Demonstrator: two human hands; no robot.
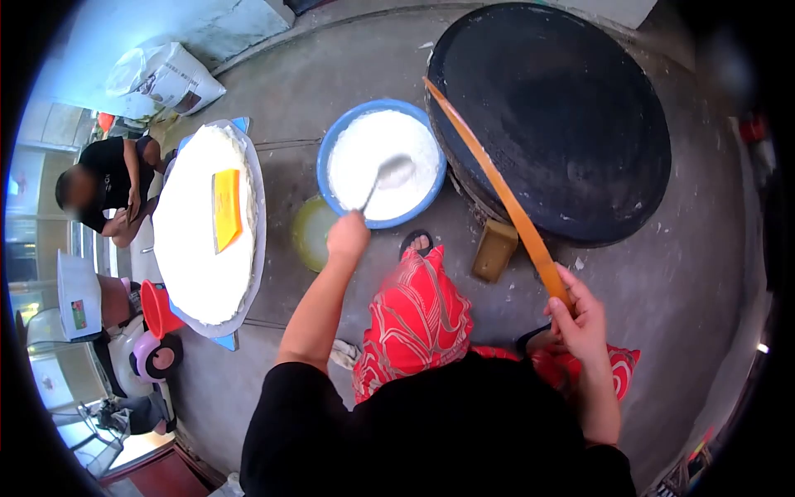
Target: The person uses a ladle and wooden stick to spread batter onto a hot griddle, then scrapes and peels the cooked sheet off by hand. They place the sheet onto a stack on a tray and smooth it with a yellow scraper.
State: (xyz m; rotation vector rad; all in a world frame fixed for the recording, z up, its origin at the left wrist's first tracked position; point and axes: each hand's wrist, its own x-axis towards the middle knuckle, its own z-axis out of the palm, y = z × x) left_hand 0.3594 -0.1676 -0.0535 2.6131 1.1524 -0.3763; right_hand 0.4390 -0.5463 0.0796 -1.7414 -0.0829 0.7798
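My left hand (349, 237) is closed round the handle of a ladle (393, 170), whose blurred bowl is over or in the white batter-like mixture (368, 141). That mixture fills a blue basin (331, 195). My right hand (578, 319) grips the near end of a long, slightly curved wooden spreader (501, 186). The spreader slants up and left across the edge of a big round black griddle (555, 116), its tip near the griddle's left rim. Whether the spreader touches the griddle cannot be made out.
A yellowish bowl (310, 236) sits partly under the basin's left side. Left stands a table with a white stack (195, 265) bearing a yellow-orange scraper (226, 211). A person (116, 186) sits beyond it. A brown block (495, 250) lies by the griddle, a red bucket (157, 308) at left.
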